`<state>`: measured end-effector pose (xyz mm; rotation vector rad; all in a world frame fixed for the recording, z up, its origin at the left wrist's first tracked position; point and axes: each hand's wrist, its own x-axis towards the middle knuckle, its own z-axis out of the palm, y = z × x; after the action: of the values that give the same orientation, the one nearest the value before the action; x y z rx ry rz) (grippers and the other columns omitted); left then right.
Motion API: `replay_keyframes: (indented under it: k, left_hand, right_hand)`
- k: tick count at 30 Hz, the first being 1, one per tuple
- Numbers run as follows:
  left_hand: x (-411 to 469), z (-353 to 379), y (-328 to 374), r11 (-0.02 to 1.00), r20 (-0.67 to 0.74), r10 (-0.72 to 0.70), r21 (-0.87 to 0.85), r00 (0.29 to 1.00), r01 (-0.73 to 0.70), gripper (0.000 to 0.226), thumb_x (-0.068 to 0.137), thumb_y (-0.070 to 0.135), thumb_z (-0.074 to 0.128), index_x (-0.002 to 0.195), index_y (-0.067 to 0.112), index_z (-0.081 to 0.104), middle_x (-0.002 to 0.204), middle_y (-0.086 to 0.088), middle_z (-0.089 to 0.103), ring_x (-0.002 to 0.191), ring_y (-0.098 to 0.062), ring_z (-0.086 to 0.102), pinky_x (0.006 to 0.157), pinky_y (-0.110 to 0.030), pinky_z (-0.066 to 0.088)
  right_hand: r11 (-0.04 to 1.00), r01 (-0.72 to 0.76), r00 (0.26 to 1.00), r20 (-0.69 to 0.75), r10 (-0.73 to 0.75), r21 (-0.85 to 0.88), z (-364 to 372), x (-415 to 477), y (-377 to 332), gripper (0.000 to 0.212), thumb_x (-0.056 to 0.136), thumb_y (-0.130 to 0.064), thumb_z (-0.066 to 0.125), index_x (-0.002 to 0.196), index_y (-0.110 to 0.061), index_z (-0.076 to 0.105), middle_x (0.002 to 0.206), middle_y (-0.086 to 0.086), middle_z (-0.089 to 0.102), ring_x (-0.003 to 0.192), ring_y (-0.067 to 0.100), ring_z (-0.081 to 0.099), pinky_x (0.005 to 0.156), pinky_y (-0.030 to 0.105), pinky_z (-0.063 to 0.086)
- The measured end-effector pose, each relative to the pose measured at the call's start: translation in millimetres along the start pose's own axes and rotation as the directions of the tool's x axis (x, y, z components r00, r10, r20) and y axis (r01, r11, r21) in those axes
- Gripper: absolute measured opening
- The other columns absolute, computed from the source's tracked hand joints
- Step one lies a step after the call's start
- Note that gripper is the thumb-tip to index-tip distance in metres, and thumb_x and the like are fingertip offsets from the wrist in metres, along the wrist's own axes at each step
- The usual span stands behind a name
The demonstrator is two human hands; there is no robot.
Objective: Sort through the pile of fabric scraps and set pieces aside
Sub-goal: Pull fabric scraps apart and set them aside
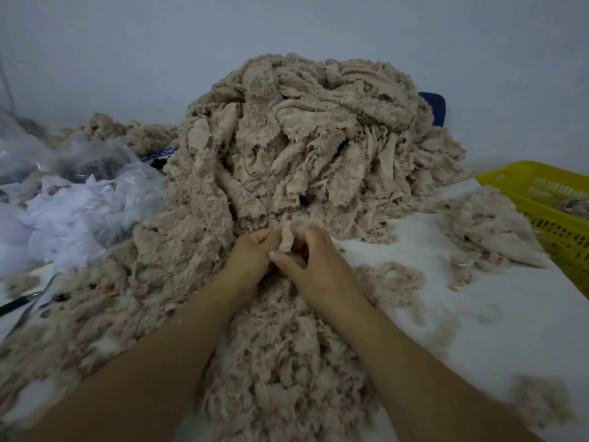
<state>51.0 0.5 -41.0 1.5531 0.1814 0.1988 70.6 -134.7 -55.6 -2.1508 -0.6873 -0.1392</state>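
Seen from the head camera, a tall pile of fabric scraps [287, 148], beige and fleecy, is heaped at the middle of a white table [497, 317] and spills forward to the near edge, under both forearms. At the foot of the pile, a single scrap [287, 240] is held up between the two hands. The left hand [251, 255] is closed round its left side, fingers curled inward. The right hand [317, 264] is closed on its right side, thumb laid across toward the left hand, and the two hands are pressed close together.

A smaller heap of beige pieces [487, 228] is seen lying apart on the table to the right, just beside a yellow slotted basket [522, 184] at the table's right edge. Loose tufts are scattered across the bare surface between that heap and the hands.

To the left, white filling [63, 221] is bundled in clear plastic touching the pile's flank. In front of it, a pair of scissors [19, 303] is partly buried among scraps. A dark blue object [437, 106] is glimpsed behind the pile's right shoulder, against a pale wall.
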Motion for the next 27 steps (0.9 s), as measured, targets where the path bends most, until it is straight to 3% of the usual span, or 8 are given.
replay_keyframes:
  k: [3, 5, 8, 14, 18, 21, 24, 27]
  left_hand:
    - [0.8, 1.3, -0.3, 0.992, -0.041, 0.029, 0.121, 0.999, -0.024, 0.048, 0.103, 0.018, 0.052, 0.055, 0.016, 0.053, 0.048, 0.002, 0.047, 0.041, -0.007, 0.038, 0.04, -0.018, 0.034]
    - [4.9, -0.8, -2.9, 0.984, -0.049, 0.04, 0.178, 0.998, -0.031, 0.045, 0.103, 0.021, 0.051, 0.058, 0.015, 0.05, 0.052, -0.003, 0.042, 0.045, -0.01, 0.034, 0.045, -0.021, 0.032]
    - [6.0, -0.3, -4.4, 0.976, -0.043, 0.041, 0.214, 0.998, -0.03, 0.034, 0.104, 0.025, 0.049, 0.074, 0.01, 0.053, 0.061, -0.009, 0.042, 0.053, -0.015, 0.036, 0.056, -0.03, 0.034]
    - [10.9, 0.1, -9.1, 0.984, -0.146, 0.017, 0.178, 0.989, 0.01, 0.036, 0.105, 0.026, 0.046, 0.071, 0.017, 0.044, 0.056, -0.001, 0.037, 0.05, -0.012, 0.032, 0.053, -0.03, 0.029]
    - [10.6, -3.0, -10.4, 0.993, -0.099, 0.006, 0.117, 0.995, 0.006, 0.029, 0.103, 0.033, 0.05, 0.086, 0.011, 0.061, 0.078, -0.013, 0.055, 0.068, -0.025, 0.044, 0.065, -0.036, 0.04]
    - [7.3, -1.9, -9.5, 0.995, -0.063, 0.02, 0.099, 0.998, -0.014, 0.049, 0.099, 0.047, 0.053, 0.08, 0.005, 0.07, 0.073, -0.017, 0.067, 0.068, -0.029, 0.058, 0.064, -0.029, 0.051]
    - [1.9, -0.2, -4.7, 0.975, 0.059, 0.064, 0.208, 0.996, -0.075, 0.063, 0.076, 0.081, 0.055, 0.079, 0.023, 0.077, 0.076, 0.001, 0.073, 0.07, -0.01, 0.067, 0.065, -0.02, 0.053]
    - [2.4, 1.0, -3.9, 0.941, 0.106, 0.078, 0.321, 0.991, -0.109, 0.051, 0.068, 0.08, 0.062, 0.071, 0.03, 0.071, 0.065, 0.012, 0.065, 0.061, -0.001, 0.059, 0.058, -0.017, 0.046]
  right_hand:
    - [0.996, 0.086, 0.996, 0.009, -0.086, -0.028, 1.2, 2.1, 2.7, 0.022, 0.1, -0.039, 0.05, 0.104, -0.018, 0.043, 0.113, 0.0, 0.044, 0.09, 0.016, 0.048, 0.076, 0.041, 0.047]
    - [0.996, 0.088, 0.996, 0.003, -0.089, 0.005, 2.6, 3.3, 4.3, 0.018, 0.103, -0.033, 0.047, 0.103, -0.015, 0.046, 0.104, 0.001, 0.047, 0.083, 0.015, 0.046, 0.073, 0.037, 0.045]
    - [0.983, 0.001, 1.0, -0.03, 0.004, 0.182, -3.1, 1.9, 5.4, 0.02, 0.103, -0.034, 0.045, 0.086, -0.023, 0.043, 0.081, -0.004, 0.044, 0.064, 0.005, 0.039, 0.056, 0.018, 0.036]
    - [0.921, -0.118, 0.988, -0.052, 0.148, 0.372, -9.4, 1.2, 6.6, 0.022, 0.1, -0.034, 0.045, 0.079, -0.028, 0.04, 0.072, -0.008, 0.044, 0.054, 0.001, 0.039, 0.054, 0.023, 0.034]
    - [0.963, -0.023, 1.0, 0.015, 0.02, 0.269, -4.5, 1.1, 6.0, 0.016, 0.097, -0.044, 0.052, 0.099, -0.033, 0.042, 0.105, -0.011, 0.042, 0.081, -0.007, 0.047, 0.071, 0.02, 0.041]
    - [0.994, 0.024, 0.999, 0.039, -0.028, 0.109, -1.8, 2.3, 7.0, 0.027, 0.098, -0.038, 0.051, 0.122, -0.026, 0.044, 0.12, -0.009, 0.034, 0.084, 0.0, 0.048, 0.077, 0.031, 0.046]
    - [0.996, 0.03, 1.0, -0.011, -0.029, 0.081, -2.5, 2.2, 5.0, 0.025, 0.1, -0.029, 0.049, 0.122, -0.018, 0.048, 0.126, -0.002, 0.038, 0.091, 0.012, 0.05, 0.08, 0.033, 0.044]
    - [0.994, -0.007, 0.999, -0.049, 0.013, 0.11, -4.1, 2.7, 6.9, 0.027, 0.101, -0.024, 0.048, 0.126, -0.017, 0.05, 0.127, -0.003, 0.042, 0.1, 0.012, 0.052, 0.085, 0.033, 0.048]
